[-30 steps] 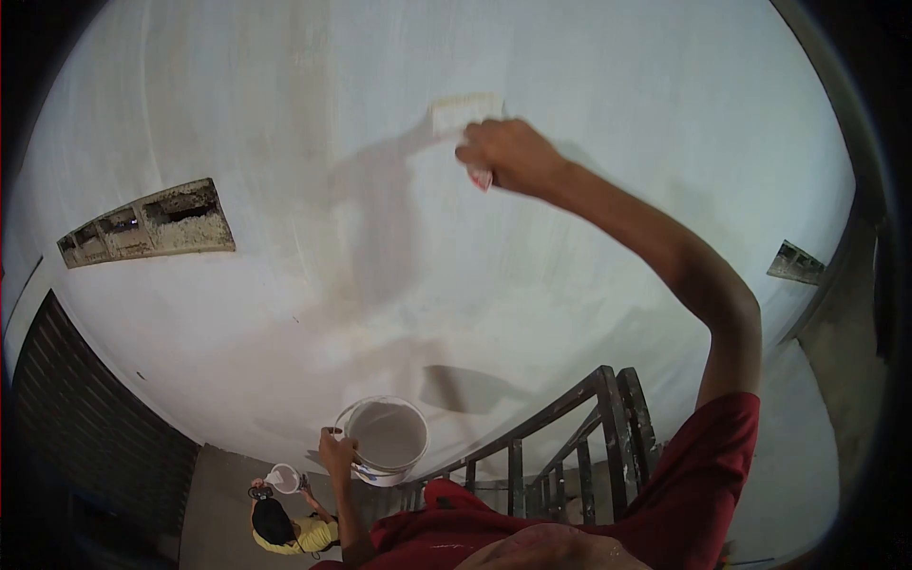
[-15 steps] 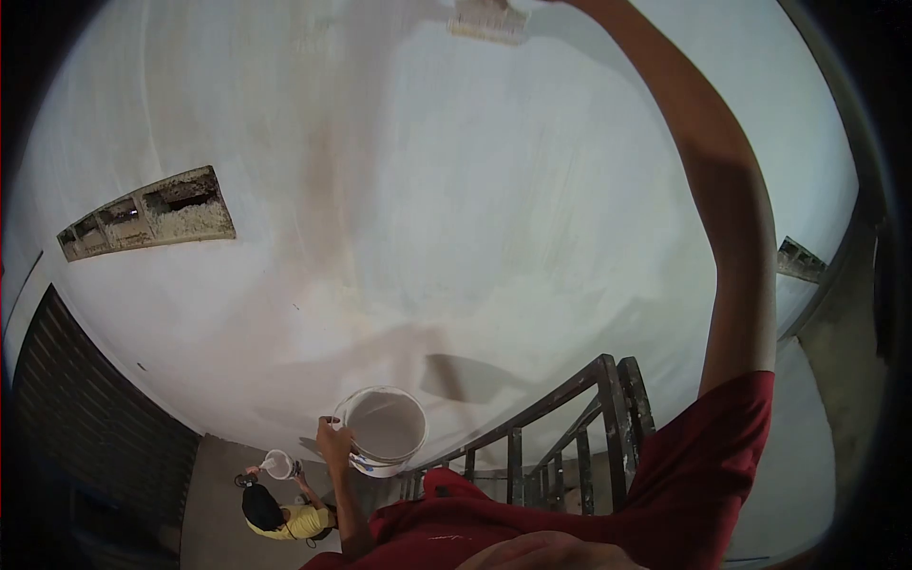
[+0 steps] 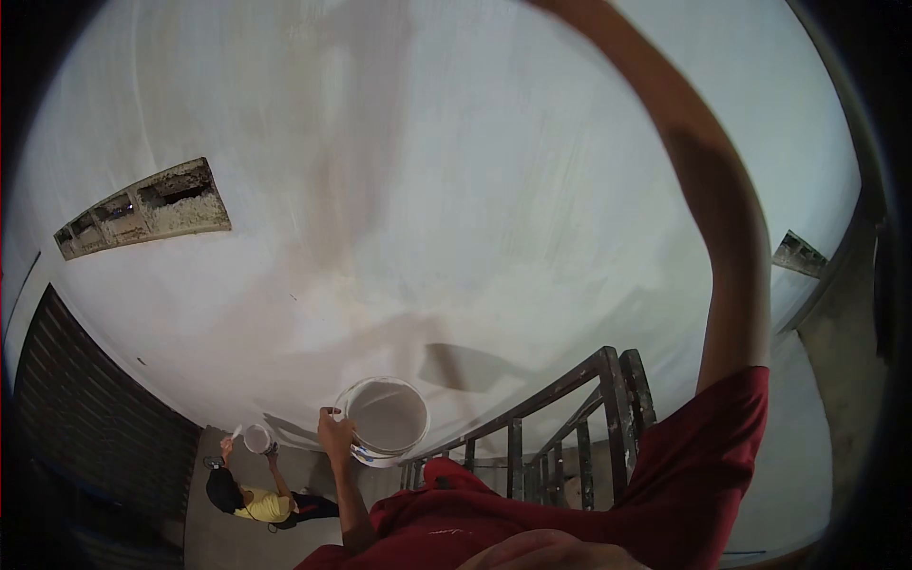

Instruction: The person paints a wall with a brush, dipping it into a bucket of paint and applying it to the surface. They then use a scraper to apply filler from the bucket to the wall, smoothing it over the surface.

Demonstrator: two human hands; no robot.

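My left hand (image 3: pixel 335 437) is closed on the rim of a white paint bucket (image 3: pixel 425 439), fingers hooked over its left edge. Pale paint or a pale inner wall shows inside the bucket, which I hold low in front of the wall. My right arm (image 3: pixel 714 185) stretches up along the right side, and its hand lies beyond the top edge, out of sight. Behind the raised arm is the whitish, streaky painted wall (image 3: pixel 456 228). No brush can be seen in the current view.
A dark, paint-spattered metal ladder or railing (image 3: pixel 613 418) stands below, right of the bucket. Down at left, a person in yellow (image 3: pixel 261 503) holds a small pail (image 3: pixel 257 439). Vent openings (image 3: pixel 180 201) pierce the wall, and a dark slatted gate (image 3: pixel 95 408) is at left.
My right hand and the wide brush near it have gone up out of view. The bucket has shifted slightly upward in view. Below, the person in yellow has moved left and raised the pail.
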